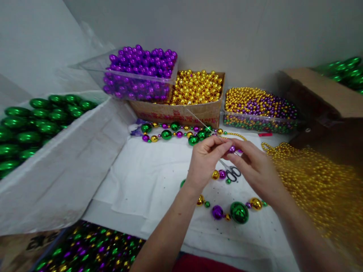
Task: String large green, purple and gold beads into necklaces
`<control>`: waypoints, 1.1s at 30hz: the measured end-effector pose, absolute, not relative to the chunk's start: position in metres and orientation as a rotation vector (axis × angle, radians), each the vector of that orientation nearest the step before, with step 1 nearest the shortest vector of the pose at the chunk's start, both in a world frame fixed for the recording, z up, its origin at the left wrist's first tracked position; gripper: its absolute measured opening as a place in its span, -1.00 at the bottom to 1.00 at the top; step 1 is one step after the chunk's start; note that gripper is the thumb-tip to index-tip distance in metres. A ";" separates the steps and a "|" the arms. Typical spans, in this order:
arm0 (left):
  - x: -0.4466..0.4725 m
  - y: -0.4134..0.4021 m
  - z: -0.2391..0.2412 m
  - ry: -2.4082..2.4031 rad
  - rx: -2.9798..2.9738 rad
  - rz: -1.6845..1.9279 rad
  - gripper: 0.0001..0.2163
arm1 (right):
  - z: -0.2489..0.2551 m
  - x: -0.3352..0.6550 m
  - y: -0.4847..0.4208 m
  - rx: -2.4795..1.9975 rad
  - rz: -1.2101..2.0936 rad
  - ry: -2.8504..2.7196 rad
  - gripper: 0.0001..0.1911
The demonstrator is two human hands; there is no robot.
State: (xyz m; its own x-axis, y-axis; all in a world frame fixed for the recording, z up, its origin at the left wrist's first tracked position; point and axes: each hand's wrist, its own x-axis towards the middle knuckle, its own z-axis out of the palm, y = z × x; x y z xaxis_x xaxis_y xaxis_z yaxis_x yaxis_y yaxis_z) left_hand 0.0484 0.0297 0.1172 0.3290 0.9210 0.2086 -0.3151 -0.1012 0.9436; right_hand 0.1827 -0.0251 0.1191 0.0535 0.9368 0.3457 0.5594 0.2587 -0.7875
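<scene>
My left hand point(203, 160) is closed in a pinch on a thin, pale needle-like strand point(200, 120) that slants up and to the left. My right hand point(253, 162), also closed, holds a shiny purple bead point(231, 149) between thumb and fingers, close against the left fingertips. Behind and below the hands lie scissors point(233, 173) with dark handles. A bead strand with a large green bead point(239, 212), a gold bead point(256, 204) and a purple bead point(217, 212) lies on the white cloth point(136, 177), partly hidden by my forearms.
At the back stand a clear bin of purple beads point(141, 71), a cardboard box point(176, 113) of gold beads and a clear tray point(261, 122) of mixed small beads. Green oval beads point(36, 124) fill a white-walled box at left. Gold bead chains point(317, 189) pile up at right.
</scene>
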 end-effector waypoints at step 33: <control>0.071 0.031 0.034 0.760 1.249 0.730 -0.74 | 0.031 0.218 -0.061 -1.189 1.103 -0.490 -0.73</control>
State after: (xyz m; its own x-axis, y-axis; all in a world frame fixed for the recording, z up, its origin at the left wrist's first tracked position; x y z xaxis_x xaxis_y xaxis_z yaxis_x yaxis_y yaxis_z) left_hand 0.0714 0.0308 0.0341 0.5580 0.8237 -0.1011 -0.0676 0.1665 0.9837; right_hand 0.2177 -0.0605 0.0314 0.4301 0.8739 -0.2264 -0.4182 -0.0295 -0.9079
